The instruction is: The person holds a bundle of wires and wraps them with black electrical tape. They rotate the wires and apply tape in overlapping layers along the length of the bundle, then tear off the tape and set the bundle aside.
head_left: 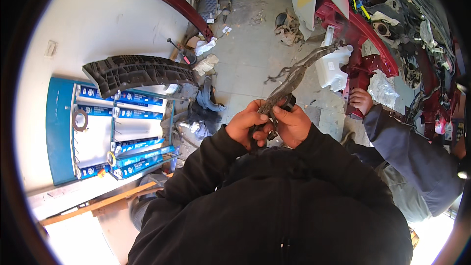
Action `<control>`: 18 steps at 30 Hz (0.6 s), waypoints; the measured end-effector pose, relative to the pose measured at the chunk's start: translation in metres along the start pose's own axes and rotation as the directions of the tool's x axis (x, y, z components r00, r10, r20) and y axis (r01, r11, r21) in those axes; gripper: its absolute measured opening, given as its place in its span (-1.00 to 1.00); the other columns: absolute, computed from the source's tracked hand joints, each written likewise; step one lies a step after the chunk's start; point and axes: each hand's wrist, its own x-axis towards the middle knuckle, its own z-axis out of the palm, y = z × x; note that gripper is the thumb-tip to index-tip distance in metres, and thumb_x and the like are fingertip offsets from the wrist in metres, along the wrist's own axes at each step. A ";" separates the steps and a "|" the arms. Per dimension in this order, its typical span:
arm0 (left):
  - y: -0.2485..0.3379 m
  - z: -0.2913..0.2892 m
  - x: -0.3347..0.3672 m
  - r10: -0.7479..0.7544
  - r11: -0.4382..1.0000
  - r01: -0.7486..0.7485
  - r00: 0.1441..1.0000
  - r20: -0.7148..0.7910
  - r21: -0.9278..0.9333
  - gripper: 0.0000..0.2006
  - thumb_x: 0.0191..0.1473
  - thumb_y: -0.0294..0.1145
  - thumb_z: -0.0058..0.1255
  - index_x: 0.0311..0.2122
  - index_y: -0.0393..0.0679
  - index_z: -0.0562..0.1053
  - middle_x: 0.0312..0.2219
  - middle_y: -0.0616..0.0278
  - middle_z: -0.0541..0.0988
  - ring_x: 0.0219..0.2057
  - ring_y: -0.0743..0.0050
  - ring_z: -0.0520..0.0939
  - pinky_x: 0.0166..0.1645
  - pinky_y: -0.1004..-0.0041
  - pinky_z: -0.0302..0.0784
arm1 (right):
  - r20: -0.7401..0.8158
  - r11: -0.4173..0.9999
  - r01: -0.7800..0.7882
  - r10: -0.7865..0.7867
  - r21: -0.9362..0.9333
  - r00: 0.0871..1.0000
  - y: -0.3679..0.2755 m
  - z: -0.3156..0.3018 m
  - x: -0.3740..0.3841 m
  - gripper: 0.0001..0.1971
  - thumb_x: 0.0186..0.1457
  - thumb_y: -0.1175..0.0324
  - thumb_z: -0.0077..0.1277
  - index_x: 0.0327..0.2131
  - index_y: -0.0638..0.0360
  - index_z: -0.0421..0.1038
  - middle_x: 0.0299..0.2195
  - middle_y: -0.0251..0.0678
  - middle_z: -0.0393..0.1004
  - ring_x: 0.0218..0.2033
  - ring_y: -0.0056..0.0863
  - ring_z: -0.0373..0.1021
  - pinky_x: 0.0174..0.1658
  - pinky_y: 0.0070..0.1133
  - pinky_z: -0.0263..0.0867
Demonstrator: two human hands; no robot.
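Close in front of my chest, both hands are closed around a dark wiring harness (294, 79), a bundle of wrapped wires that runs up and right toward the car. My left hand (247, 123) pinches its near end between thumb and fingers, and loose black ends hang below. My right hand (293, 126) is closed beside it, its thumb against the bundle. At the right fingers is a black round roll (289, 101) that looks like tape. Fingers hide part of both things. The harness's far end passes by a white plastic reservoir (331, 68).
Another person's hand (361, 101) rests on the dark red car frame (365, 64) at right. A black plastic bumper part (140, 71) and a rack of blue boxes (120, 127) stand at left. Metal parts (289, 29) lie on the tiled floor (240, 59).
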 end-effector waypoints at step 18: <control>-0.072 0.091 0.000 0.551 -0.478 0.072 0.801 0.235 0.876 -0.85 0.08 -0.27 0.29 -0.24 -0.03 0.65 -0.38 0.26 0.60 -0.09 0.05 0.65 -0.07 -0.08 0.55 | -0.239 0.823 0.070 -0.244 -0.564 0.940 -0.010 -0.031 -0.114 -0.90 0.22 0.42 0.16 -0.34 0.25 0.52 -0.46 -0.42 0.47 -0.44 -0.62 0.37 -0.36 -0.56 0.32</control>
